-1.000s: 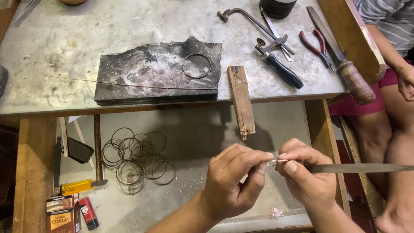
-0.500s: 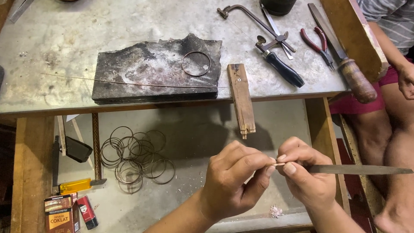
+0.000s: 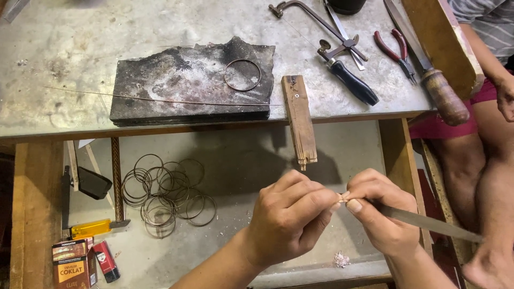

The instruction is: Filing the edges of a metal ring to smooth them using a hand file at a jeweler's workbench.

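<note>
Both hands [image 3: 342,214] pinch a file [image 3: 428,223] tip below the workbench edge [image 3: 214,127].

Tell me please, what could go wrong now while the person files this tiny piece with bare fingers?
The file works right against the fingertips of the left hand, so a slip could scrape skin. The small piece is barely visible in the pinch; if dropped, it may get lost in the tray below. The right hand holds the file near its tip, giving little control.
</note>
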